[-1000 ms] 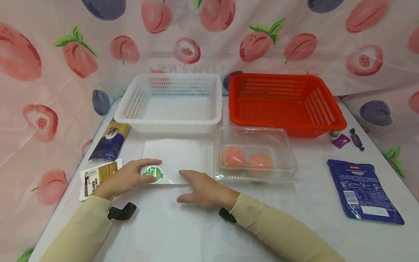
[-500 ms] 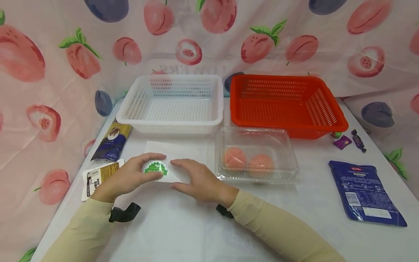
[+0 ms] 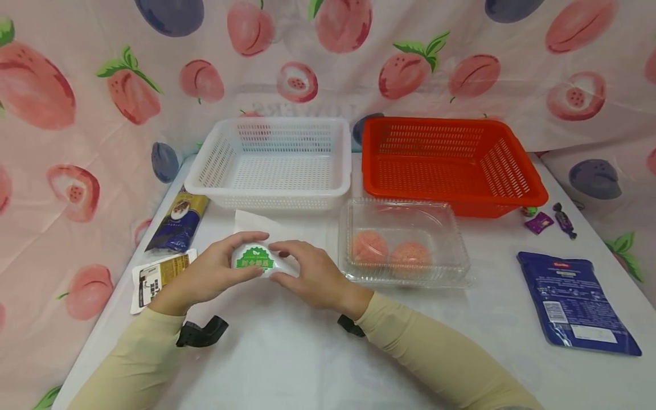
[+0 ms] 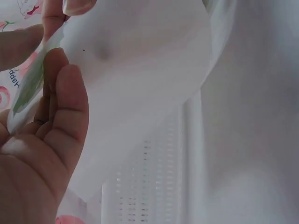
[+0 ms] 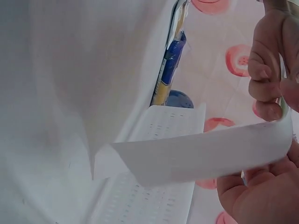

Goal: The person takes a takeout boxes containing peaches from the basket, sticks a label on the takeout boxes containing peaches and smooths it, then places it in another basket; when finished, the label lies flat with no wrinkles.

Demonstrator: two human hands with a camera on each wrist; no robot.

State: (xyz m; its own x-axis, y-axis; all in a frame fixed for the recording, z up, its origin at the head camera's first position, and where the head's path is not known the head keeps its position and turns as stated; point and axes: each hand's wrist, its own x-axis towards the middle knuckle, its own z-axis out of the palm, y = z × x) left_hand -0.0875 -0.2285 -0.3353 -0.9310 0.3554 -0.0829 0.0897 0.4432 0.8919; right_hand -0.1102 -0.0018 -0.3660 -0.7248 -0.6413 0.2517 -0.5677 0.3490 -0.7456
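Observation:
A white paper bag (image 3: 253, 223) with a green emblem on its near part is held up at a tilt over the table. My left hand (image 3: 212, 276) pinches its near left part between thumb and fingers. On the right side, my right hand (image 3: 322, 280) grips it the same way, fingertips close to the left hand's. The left wrist view shows the bag's broad white face (image 4: 135, 70) bending away from the fingers. In the right wrist view the bag (image 5: 201, 154) curves into a strip between both hands. Its far end stands raised.
Behind are a white basket (image 3: 269, 200) and a red basket (image 3: 461, 200). A clear lidded box (image 3: 405, 219) with two pink balls stands right of the hands. Blue-gold packet (image 3: 179, 222) and white-gold packet (image 3: 163, 278) lie left; a blue pouch (image 3: 576, 302) and wrapped candies (image 3: 539, 222) lie right.
Both hands have come together on the bag. It was lying flat on the table; its near part is now lifted and bent, with the emblem facing up towards the head camera.

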